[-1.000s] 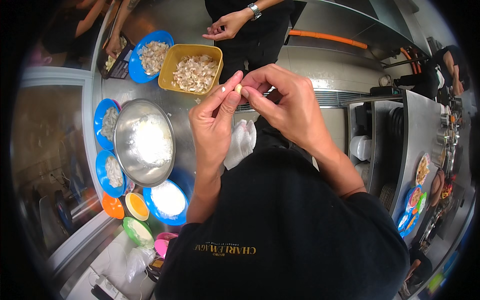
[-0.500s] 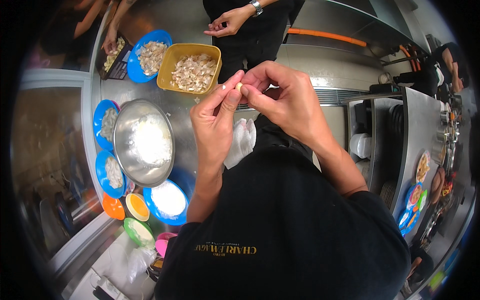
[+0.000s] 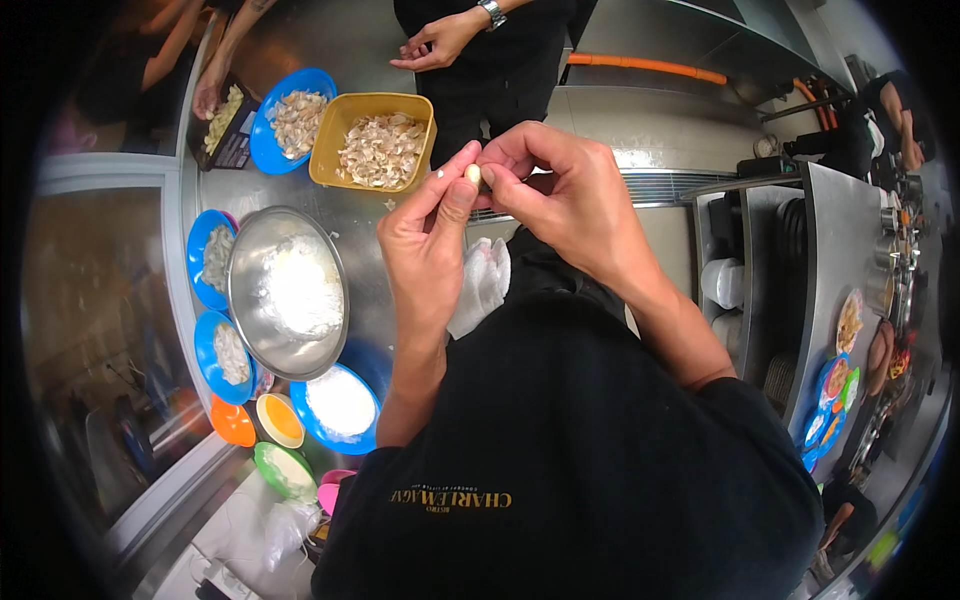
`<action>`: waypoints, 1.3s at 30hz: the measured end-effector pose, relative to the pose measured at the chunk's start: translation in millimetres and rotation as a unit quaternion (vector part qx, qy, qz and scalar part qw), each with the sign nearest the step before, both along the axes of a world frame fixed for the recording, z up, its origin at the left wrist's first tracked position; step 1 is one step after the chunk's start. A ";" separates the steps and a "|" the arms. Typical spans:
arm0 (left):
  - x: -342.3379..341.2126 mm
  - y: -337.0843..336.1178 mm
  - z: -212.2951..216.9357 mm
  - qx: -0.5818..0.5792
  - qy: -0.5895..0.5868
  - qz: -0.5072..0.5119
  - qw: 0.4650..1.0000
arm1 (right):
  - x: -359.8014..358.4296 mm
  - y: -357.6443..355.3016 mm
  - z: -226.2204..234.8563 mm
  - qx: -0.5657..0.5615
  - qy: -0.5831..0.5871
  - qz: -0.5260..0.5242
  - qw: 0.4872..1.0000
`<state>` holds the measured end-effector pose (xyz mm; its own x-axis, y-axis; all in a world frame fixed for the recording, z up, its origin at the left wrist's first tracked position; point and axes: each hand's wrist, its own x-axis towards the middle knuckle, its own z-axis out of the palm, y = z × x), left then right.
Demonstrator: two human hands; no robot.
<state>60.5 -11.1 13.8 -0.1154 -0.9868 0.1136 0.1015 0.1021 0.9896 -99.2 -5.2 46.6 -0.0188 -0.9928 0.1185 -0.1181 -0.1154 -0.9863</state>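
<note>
A pale garlic clove [image 3: 473, 174] is pinched between the thumb and index finger of my left hand [image 3: 424, 235]. My right hand [image 3: 570, 200] meets it from the other side, its thumb and fingertips pressed against the clove. A tiny white fleck sticks to my left index finger. Beyond my left hand stands a yellowish rectangular tub [image 3: 318, 165] of unpeeled garlic cloves and loose skins [image 3: 382, 150]. Beside the tub, a blue bowl [image 3: 263, 128] holds more garlic with its skins.
On the steel counter [image 3: 385, 245] at left are a large metal bowl [image 3: 335, 330] of white powder and blue bowls with pale food. A white cloth [image 3: 482, 285] lies below my hands. Across stands a person, hand [image 3: 440, 40] raised. Another hand [image 3: 208, 97] reaches to a box [image 3: 235, 145].
More of the pale clove shows between my fingertips, as my right fingertips have shifted slightly off it. The view has moved a little; the counter items stay in place.
</note>
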 end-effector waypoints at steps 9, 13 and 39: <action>-0.4 -2.3 -6.0 0.024 0.022 -0.013 0.999 | -3.0 0.8 0.8 0.007 -0.009 0.007 1.000; -2.4 -0.5 -3.3 0.042 0.055 -0.010 0.998 | -2.6 -0.2 -0.1 0.011 0.008 0.014 1.000; 4.9 -3.9 -7.8 0.034 0.020 0.017 0.999 | 3.4 -9.2 -2.8 -0.024 0.051 0.021 0.998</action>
<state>65.5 -15.1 6.0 -0.0789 -0.9957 0.0494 0.1391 0.0381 0.9895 -95.8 -14.4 43.8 0.0382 -0.9855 0.1655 -0.2121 -0.1698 -0.9624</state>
